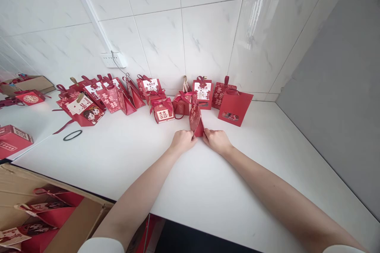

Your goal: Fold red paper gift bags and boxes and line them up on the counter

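A narrow red gift box (197,121) with pale printed characters stands on the white table, its folded end towards me. My left hand (183,140) is closed on its near left edge. At its near right edge my right hand (217,140) grips the box too, fingers curled. Just behind it sit a small red box with a ribbon bow (183,102) and a cube-shaped red box with a pale label (164,114). Right of it stands a plain red bag with a small window (236,107). The fingertips on the box are partly hidden.
Several red gift bags (89,106) line the table's left side, with a dark ring (73,135) before them. A cardboard carton (80,225) of red bags is at lower left. A tiled wall (160,39) with a socket (113,60) closes the back; a grey panel (332,87) stands right.
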Tool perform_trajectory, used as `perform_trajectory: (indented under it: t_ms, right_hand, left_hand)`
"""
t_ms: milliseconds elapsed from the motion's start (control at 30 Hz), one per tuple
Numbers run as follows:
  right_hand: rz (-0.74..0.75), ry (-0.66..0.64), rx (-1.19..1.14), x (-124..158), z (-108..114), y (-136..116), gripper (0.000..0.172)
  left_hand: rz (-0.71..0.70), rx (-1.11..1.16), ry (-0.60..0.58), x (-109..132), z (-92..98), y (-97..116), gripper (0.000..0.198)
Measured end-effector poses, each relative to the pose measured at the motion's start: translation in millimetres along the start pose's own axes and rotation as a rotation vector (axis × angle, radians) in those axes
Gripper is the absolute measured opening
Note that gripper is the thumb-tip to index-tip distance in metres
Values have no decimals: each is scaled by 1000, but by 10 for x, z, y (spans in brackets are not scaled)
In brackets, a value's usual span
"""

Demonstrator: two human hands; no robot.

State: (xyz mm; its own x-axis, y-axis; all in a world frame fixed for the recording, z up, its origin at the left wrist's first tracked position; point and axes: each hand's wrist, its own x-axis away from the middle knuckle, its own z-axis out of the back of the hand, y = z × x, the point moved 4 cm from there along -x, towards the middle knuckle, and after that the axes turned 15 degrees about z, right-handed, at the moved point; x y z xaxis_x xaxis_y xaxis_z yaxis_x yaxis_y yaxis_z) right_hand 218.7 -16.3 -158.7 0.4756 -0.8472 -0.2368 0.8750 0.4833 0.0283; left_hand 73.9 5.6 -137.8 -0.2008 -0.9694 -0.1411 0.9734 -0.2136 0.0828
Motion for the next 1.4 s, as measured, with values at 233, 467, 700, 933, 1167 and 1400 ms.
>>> perform_trajectory:
  t_ms: [233, 467, 700, 933, 1167, 1400]
  right_hand:
    - [-90, 39, -83, 20, -12, 69, 19]
    - [-186, 413, -450, 111, 193, 111, 27]
    - [-154, 620, -699, -3, -53, 182, 32]
    - [-197, 522, -499, 145, 196, 188, 33]
    - [-76, 192, -108, 14, 157, -115, 34]
    - [-69, 19, -102, 7, 30, -24, 29]
  left_hand:
    - [-190, 200, -133, 44, 96, -57, 22]
    - [172, 754, 345, -136, 323, -467, 18]
    - [228, 1056, -178, -276, 124, -544, 54]
    - [-6, 538, 34, -96, 430, -455, 35]
    - [-153, 173, -90, -43, 132, -190, 32]
    - [-109, -58, 30, 18, 125, -32, 41]
